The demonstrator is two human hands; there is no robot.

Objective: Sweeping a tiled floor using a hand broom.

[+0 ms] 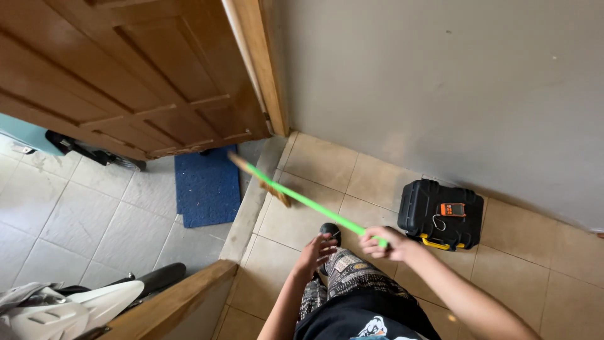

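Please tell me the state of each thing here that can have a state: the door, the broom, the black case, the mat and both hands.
Wooden door: open.
Green-handled broom: tilted, head at the threshold.
Black case: closed, on the tiles by the wall.
Blue mat: flat, outside.
Right hand: gripping the broom handle.
Left hand: empty, fingers loose.

Black hard case (440, 213): boxy, yellow latches, set on the tiled floor against the wall, right of centre. Small orange handheld device with dark screen (452, 209): laid on its lid.
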